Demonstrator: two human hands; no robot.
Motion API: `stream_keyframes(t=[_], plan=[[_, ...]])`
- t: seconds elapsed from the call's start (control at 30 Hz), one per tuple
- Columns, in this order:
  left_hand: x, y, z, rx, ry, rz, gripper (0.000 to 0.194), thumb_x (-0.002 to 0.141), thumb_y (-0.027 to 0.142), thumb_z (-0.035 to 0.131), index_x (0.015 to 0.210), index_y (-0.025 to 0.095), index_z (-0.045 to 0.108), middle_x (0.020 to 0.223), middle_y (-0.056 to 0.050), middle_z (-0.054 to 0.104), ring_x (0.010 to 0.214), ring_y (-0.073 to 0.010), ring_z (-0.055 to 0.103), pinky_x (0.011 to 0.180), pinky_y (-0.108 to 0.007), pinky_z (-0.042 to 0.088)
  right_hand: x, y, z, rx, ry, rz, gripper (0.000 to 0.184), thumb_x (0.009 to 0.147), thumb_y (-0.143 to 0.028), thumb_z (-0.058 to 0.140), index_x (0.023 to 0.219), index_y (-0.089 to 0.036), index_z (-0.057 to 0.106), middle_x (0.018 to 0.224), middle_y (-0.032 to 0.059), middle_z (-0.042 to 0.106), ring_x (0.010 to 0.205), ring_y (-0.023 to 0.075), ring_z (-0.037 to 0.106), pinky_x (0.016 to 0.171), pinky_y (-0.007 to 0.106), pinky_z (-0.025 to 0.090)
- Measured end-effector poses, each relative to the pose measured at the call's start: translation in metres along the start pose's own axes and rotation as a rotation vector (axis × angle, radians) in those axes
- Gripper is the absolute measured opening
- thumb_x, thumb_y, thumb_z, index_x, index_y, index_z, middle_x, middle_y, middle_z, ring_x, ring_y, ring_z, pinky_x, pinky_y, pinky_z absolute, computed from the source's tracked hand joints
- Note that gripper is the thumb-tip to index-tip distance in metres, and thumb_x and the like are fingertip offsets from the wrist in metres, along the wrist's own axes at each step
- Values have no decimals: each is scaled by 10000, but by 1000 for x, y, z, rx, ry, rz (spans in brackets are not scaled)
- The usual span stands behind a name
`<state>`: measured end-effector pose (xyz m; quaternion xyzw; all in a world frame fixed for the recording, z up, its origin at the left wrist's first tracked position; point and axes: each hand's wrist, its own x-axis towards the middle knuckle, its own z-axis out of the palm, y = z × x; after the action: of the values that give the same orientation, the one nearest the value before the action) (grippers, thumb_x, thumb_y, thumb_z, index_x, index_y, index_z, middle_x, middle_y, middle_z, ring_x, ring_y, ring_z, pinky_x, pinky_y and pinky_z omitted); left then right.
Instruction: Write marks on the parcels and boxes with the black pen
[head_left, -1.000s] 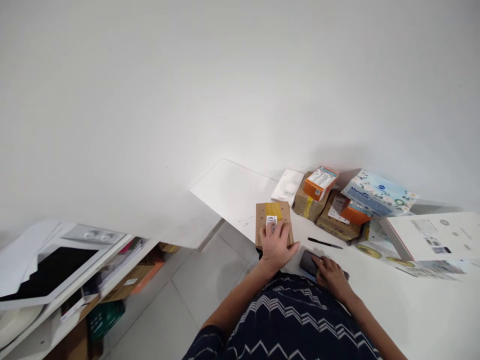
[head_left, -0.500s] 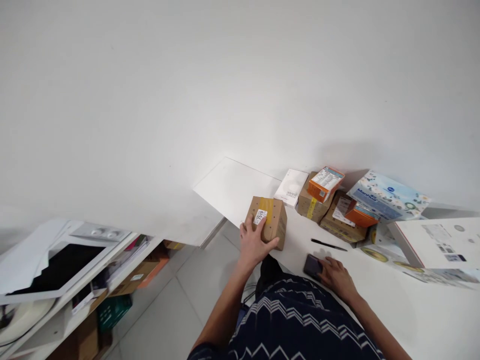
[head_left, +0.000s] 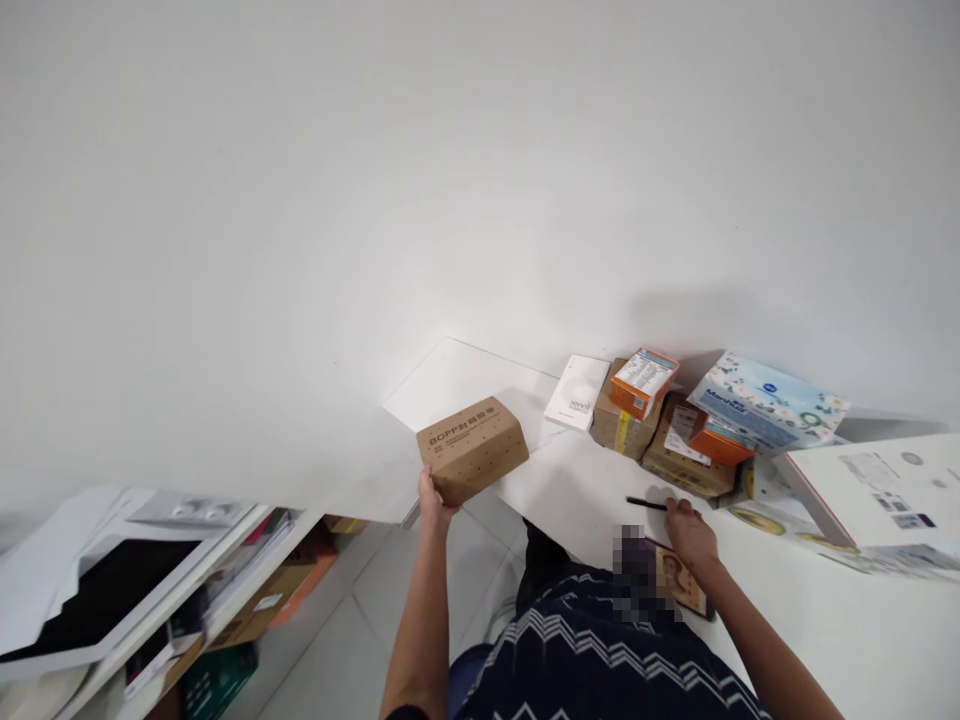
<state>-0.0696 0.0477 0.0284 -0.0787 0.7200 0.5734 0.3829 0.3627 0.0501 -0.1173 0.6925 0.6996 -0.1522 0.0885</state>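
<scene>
2 hands working well apart. Left hand is clamping the brown perforated cardboard box at the left end of the white table. Right hand is touching the slim black pen; can't tell if pinching. Dark rectangular phone is lying near side.

A white tabletop carries a smartphone near its edge, screen up. Around that phone as clock centre, a white power bank box lies at 11 o'clock, a yellow-taped carton between 11 and 12, and a labelled carton at 12; whether the black pen at 11 touches the tabletop is unclear.
</scene>
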Motion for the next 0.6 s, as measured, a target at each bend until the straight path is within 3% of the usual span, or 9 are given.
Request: stream_keyframes(t=[0.2,0.33,0.43,0.6], plan=[[5,-30,74,-56,-94,57,486,737,643,452,1110,333,482,1136,-48,564,1022,-294,584,735,-439,499,0,-1,-6,24,-38,35,286,920,-119,376,1121,-111,578,1059,180,606,941,254,662,698,316,471],[9,-41,122,-37,-188,83,456,766,605,439,1112,309,464,1140,-41,544,979,-236,584,702,-344,486,-1,-4,-6,50,-38,71,291,929,-134,347,1112,-124,573,1064,171,609,908,244,676,677,314,476],[10,-45,143,3,-266,81,384,810,551,427,1071,274,468,1071,-37,548,902,-182,586,684,-280,465,-2,-5,-6,71,-33,86,285,926,-139,349,1105,-144,572,1075,159,611,905,232,679,678,307,478],[-3,-61,159,87,-345,44,389,878,571,358,975,210,468,956,-39,550,785,-129,553,664,-245,452,-1,-5,-4,94,-30,89,290,928,-148,341,1117,-142,562,1084,159,602,914,241,677,681,319,476]])
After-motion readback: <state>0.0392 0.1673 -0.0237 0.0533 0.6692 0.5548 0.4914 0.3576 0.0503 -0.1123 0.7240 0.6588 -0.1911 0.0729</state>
